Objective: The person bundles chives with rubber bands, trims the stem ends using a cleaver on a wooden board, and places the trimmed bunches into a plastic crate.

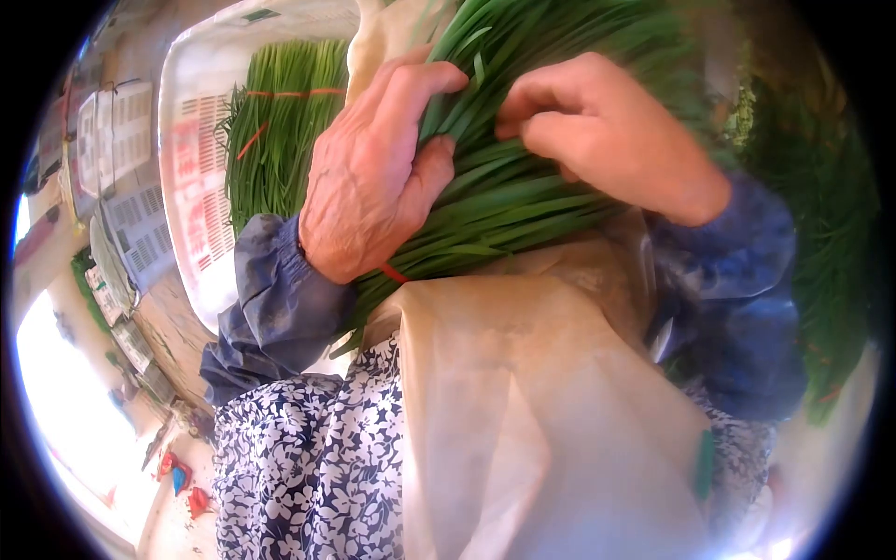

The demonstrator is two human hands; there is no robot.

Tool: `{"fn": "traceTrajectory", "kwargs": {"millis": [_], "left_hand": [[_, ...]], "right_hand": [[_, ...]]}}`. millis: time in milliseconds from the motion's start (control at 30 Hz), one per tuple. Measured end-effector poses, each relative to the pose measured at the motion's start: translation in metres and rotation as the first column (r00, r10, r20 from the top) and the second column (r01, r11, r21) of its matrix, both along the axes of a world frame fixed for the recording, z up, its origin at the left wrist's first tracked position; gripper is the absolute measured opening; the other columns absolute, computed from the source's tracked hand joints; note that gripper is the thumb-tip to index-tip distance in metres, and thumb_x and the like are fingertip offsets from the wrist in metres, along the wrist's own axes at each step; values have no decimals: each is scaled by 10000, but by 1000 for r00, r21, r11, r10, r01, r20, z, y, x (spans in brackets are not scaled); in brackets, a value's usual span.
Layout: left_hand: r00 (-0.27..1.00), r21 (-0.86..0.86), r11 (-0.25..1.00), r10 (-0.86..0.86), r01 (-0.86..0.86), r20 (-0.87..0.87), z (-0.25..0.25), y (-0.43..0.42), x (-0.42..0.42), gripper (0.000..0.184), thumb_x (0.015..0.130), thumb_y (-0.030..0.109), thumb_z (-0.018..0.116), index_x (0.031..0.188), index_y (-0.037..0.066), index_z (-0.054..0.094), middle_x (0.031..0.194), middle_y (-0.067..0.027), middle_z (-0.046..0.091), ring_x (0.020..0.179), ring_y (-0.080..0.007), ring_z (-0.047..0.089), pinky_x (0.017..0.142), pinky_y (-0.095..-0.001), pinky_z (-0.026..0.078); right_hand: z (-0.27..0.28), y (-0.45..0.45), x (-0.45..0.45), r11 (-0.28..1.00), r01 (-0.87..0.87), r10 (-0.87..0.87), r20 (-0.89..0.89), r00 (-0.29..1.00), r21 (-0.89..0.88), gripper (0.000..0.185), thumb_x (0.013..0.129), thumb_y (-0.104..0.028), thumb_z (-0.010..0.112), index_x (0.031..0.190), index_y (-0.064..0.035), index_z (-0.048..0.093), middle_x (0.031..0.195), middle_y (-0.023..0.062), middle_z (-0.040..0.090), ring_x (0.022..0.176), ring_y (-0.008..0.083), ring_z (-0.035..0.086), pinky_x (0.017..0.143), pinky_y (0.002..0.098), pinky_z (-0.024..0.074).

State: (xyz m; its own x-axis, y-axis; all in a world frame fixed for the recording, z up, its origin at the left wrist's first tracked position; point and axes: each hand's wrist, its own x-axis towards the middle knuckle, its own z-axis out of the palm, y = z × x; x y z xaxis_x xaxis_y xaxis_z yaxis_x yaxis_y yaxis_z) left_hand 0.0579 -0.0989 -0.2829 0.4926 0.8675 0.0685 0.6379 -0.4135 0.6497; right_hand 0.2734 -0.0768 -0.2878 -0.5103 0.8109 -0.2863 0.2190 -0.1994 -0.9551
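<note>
A large bunch of garlic chives [504,205] with long flat green leaves lies across my lap, over a cream apron [476,336]. My left hand [373,168] is closed on its left part, the thumb and forefinger curving over the leaves. A red band [393,273] shows around the bunch just below that hand. Over the right side of the bunch is my right hand [607,135], its fingers curled into a pinch against the leaves. What lies between those fingertips, if anything, is hidden.
A white plastic crate [201,177] at the left holds tied chives [289,121] with red bands. More greens [821,252] hang or lie in shadow at the right. Further crates [126,131] stand on the floor at far left.
</note>
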Motion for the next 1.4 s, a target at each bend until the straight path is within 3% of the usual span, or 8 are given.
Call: {"fn": "traceTrajectory", "kwargs": {"millis": [200,367,567,700,1100,1133,1267,1400], "left_hand": [[997,-23,998,-53,54,49,1,1,-3,451,771,-6,628,1208,48,526,1225,-222,549,1056,-425,566,882,-415,483],[993,4,993,-121,121,12,12,7,-12,493,743,-20,672,1221,25,556,1337,-210,499,1176,-387,533,976,-408,446],[979,80,991,-95,111,-183,42,-4,-34,986,657,325,845,1456,-18,379,1506,-234,356,1357,-372,411,1094,-447,355],[973,-167,978,-152,124,-171,18,-29,-30,1143,554,228,896,1473,-52,277,1384,-255,479,1247,-408,513,1031,-410,429],[980,-327,938,-158,112,-118,7,-31,-31,1180,634,394,883,1500,-27,201,1421,-250,450,1290,-385,487,1060,-411,398],[985,-310,946,-135,97,-105,6,-31,-31,1146,603,341,897,1477,-43,263,1409,-250,465,1259,-402,509,1032,-414,429],[993,-336,936,-119,103,-28,6,-29,-43,1105,659,416,864,1478,-30,273,1402,-260,466,1262,-399,509,1038,-408,427],[996,-397,917,-74,50,-46,20,-10,-30,987,751,411,813,1478,-6,293,1318,-265,522,1208,-398,548,984,-408,459]], "right_hand": [[-8,0,-10,976,-155,141,97,985,156,138,787,-36,624,885,58,649,699,58,621,638,107,549,590,281,440],[-7,-3,-19,865,-203,88,260,962,458,112,768,-45,601,842,32,636,737,204,620,661,307,619,612,374,467],[-9,-7,-20,786,-272,64,365,929,554,97,771,-96,642,840,-28,640,747,172,614,730,370,608,624,440,472],[-24,-26,-15,677,-229,-83,381,921,699,101,767,-138,613,699,-80,660,663,141,641,652,344,651,596,423,526],[-39,-23,19,662,-14,-99,107,989,749,52,764,-65,642,796,-24,648,689,162,621,625,321,626,560,404,484],[-30,-20,36,839,184,-201,-23,979,512,88,823,-84,646,870,-15,672,710,129,643,604,223,625,576,336,496],[-13,-16,150,799,251,-495,361,790,546,216,903,-148,635,1080,-27,662,909,56,670,841,129,609,748,266,476],[-51,-35,310,887,137,-459,870,177,440,490,937,-200,588,1407,-86,503,1232,135,628,1147,237,589,955,344,456]]}}
